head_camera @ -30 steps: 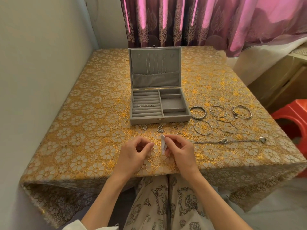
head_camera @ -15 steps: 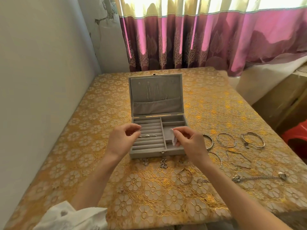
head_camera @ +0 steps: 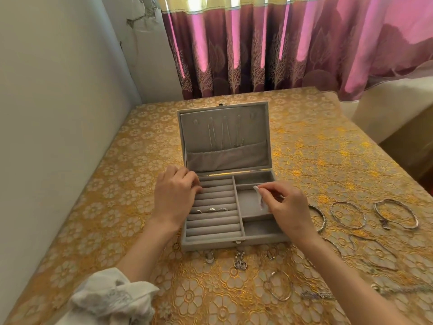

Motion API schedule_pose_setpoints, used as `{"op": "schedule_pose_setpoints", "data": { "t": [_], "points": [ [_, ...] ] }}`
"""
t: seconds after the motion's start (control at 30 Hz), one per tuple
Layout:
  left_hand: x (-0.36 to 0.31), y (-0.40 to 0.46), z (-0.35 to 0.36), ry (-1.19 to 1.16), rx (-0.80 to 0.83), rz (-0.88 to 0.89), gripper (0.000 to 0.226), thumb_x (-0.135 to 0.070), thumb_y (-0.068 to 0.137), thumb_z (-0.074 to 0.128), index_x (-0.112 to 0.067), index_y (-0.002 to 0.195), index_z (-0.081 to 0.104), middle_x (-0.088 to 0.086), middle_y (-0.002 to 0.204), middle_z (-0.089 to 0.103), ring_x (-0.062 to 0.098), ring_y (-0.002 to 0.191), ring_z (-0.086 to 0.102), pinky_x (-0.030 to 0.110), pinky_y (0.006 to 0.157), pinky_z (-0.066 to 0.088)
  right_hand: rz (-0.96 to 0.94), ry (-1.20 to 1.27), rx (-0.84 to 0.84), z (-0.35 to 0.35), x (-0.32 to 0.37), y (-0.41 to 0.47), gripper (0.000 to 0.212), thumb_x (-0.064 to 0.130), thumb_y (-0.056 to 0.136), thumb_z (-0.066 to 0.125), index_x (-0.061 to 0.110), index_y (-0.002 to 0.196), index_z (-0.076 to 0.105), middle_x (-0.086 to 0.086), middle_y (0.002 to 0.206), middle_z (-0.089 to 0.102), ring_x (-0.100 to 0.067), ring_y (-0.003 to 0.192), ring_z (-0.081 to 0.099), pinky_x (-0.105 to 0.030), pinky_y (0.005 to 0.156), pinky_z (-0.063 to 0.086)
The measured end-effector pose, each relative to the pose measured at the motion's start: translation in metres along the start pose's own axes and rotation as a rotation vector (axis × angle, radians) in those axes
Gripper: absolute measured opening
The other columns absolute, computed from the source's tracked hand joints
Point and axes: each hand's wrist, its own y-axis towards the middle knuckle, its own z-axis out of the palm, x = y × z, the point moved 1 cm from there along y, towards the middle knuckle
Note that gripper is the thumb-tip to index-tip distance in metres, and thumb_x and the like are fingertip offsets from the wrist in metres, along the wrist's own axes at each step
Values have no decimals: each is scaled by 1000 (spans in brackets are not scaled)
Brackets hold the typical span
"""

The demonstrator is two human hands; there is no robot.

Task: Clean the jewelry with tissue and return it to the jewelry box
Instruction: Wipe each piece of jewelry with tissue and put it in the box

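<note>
**Here, both hands over the open jewelry box**

Here the right hand pinches a small folded tissue between thumb and forefinger, the other fingers loosely curled beside it. The tissue hangs over the middle compartment on the right side of the jewelry box. The left hand lies over the far left part of the ring rolls, its fingers bent down onto the grey rolls; whether they hold anything between them I cannot tell, since the fingertips are hidden from this view.

Three rings sit in a row in one slot of the ring rolls, just near of the left hand. The box's lid stands upright at the far side, with thin chains hanging against its lining above a pocket.

On the gold floral tablecloth, bangles lie in a row to the right of the box, partly behind the right wrist. Small pieces lie just near of the box's front edge, and another bangle lies nearer still. A chain stretches along the near right. A white sleeve is bunched up on the left forearm. A maroon curtain hangs beyond the table.
</note>
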Motion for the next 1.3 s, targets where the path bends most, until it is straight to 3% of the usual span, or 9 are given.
{"op": "schedule_pose_setpoints", "data": {
  "t": [0.13,0.3,0.47,0.73,1.0,1.17,1.3],
  "points": [
    [-1,2,8,12,-14,5,13,-18,70,78,-14,74,66,1,75,65,24,77,53,37,66,43,-14,-44,25,2,-2,0,7,16,84,65,16,89,70,2,82,63,0,77,54,-7,68,42],
    [1,2,11,-111,-22,0,7,-10,71,76,-9,71,69,4,71,66,24,75,51,37,65,46,-15,-43,23,2,-1,-1,6,16,84,65,16,88,70,4,80,63,-1,76,56,-10,66,43],
    [3,-3,15,-186,14,10,7,-2,76,71,-5,81,74,7,75,67,25,78,53,40,67,51,-21,-41,25,2,3,-1,7,14,84,65,13,88,71,6,79,64,-2,74,58,-16,68,46],
    [1,-2,7,-45,-58,95,7,-2,74,74,-7,78,72,4,74,68,25,74,54,37,64,48,-18,-60,38,1,4,-1,7,13,84,64,12,87,70,11,77,59,3,74,55,-7,67,43],
    [2,-2,7,-30,-67,83,8,-2,71,75,-8,71,72,3,68,68,24,71,54,37,63,47,-2,-60,47,2,4,-2,7,14,85,63,13,87,70,9,77,60,1,74,55,-10,66,43],
    [2,-6,2,63,-61,122,16,4,69,74,-10,75,75,2,63,69,22,68,52,35,60,47,-1,-72,57,1,3,-2,8,15,85,63,13,89,70,7,80,61,-5,75,56,-16,69,46],
    [2,-8,1,87,-75,130,22,5,69,74,-12,82,75,2,64,70,23,66,52,35,59,46,-6,-77,52,2,3,-1,7,14,85,63,13,87,70,8,79,61,-1,74,54,-10,67,42]
  ]
}}
